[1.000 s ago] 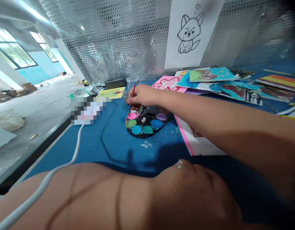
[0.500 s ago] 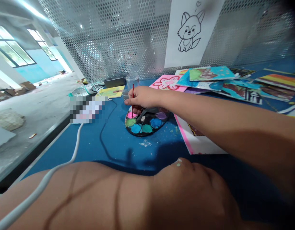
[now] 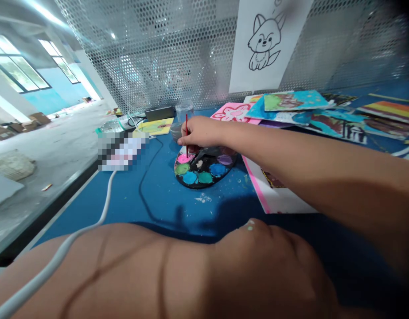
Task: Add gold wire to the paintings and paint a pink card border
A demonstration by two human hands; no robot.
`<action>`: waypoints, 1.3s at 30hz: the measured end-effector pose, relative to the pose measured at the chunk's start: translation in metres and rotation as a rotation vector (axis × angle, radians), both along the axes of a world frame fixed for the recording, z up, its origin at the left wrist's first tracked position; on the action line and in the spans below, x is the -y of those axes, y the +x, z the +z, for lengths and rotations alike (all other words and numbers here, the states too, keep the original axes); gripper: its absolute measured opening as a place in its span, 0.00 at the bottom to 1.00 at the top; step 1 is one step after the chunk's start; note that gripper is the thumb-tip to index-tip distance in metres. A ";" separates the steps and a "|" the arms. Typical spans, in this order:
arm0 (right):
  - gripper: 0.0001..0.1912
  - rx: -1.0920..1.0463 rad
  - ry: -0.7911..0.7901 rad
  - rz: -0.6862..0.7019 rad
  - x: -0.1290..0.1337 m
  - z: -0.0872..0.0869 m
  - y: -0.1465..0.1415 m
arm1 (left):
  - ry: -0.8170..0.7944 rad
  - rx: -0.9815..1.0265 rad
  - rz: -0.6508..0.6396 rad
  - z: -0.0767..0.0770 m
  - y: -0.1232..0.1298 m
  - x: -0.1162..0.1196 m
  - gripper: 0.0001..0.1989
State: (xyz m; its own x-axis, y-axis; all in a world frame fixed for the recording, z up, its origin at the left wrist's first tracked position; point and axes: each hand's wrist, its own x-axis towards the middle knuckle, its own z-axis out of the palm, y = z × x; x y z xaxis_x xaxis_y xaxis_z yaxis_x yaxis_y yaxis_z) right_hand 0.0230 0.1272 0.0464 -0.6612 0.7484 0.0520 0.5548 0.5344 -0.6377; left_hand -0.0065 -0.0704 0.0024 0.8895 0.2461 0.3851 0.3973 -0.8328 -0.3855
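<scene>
My right hand (image 3: 197, 133) pinches a thin paintbrush (image 3: 187, 133) with a red handle, held nearly upright. Its lower end is at the pink paint (image 3: 183, 158) in a black oval palette (image 3: 209, 168). Green, blue, teal and purple paints fill other wells there, and my hand hides part of the far rim. Across the bottom of the view lies my left forearm, with my left hand (image 3: 274, 257) bent near the table's front. Pale paint spots mark that hand; its fingertips are in shadow and hidden. Behind my right hand stands a clear plastic cup (image 3: 184, 108).
Several painted boards (image 3: 290, 104) lie overlapped at the back right. A pink-edged sheet (image 3: 284, 201) lies partly under my right arm. On the perforated metal screen (image 3: 151, 57) hangs a fox drawing (image 3: 266, 44). A white cable (image 3: 106, 204) runs along the left over my forearm.
My right hand and the brush have shifted very slightly right and up, the brush still at the pink paint. My left hand is practically unchanged.
</scene>
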 end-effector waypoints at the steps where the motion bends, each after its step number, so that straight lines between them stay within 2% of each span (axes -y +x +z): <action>1: 0.18 -0.003 -0.035 0.004 0.002 0.000 0.000 | 0.007 0.012 0.003 0.000 0.000 0.000 0.15; 5: 0.17 -0.129 -0.237 0.019 0.008 -0.003 -0.003 | 0.005 0.056 0.010 -0.001 0.001 0.000 0.17; 9: 0.16 -0.309 -0.221 -0.080 0.006 0.003 0.009 | -0.018 0.051 0.020 -0.003 0.001 0.000 0.16; 12: 0.13 -0.443 -0.201 -0.214 0.001 0.013 0.042 | -0.036 0.043 0.008 -0.006 0.000 0.001 0.13; 14: 0.12 -0.467 -0.188 -0.264 0.000 0.017 0.072 | -0.020 0.048 0.003 -0.007 0.000 0.001 0.14; 16: 0.12 -0.471 -0.239 -0.359 0.003 0.016 0.102 | -0.029 0.035 0.005 -0.005 0.001 0.002 0.14; 18: 0.15 -0.504 -0.299 -0.540 0.011 0.012 0.129 | -0.079 -0.014 0.007 0.000 0.002 0.002 0.14; 20: 0.17 -0.541 -0.366 -0.589 0.021 0.004 0.149 | -0.162 -0.101 0.014 0.007 0.004 0.001 0.15; 23: 0.20 -0.618 -0.383 -0.629 0.033 -0.010 0.168 | -0.266 -0.243 0.018 0.018 0.006 -0.002 0.13; 27: 0.17 -0.673 -0.337 -0.567 0.033 -0.028 0.179 | -0.267 -0.271 0.014 0.020 0.006 -0.002 0.11; 32: 0.13 -0.663 -0.366 -0.571 0.030 -0.038 0.176 | -0.173 -0.124 0.019 0.008 0.001 0.000 0.12; 37: 0.10 -0.643 -0.400 -0.610 0.034 -0.042 0.171 | -0.160 0.097 0.000 -0.008 0.000 0.000 0.23; 39: 0.09 -0.629 -0.400 -0.609 0.033 -0.043 0.171 | -0.144 0.159 -0.023 -0.013 0.001 0.000 0.24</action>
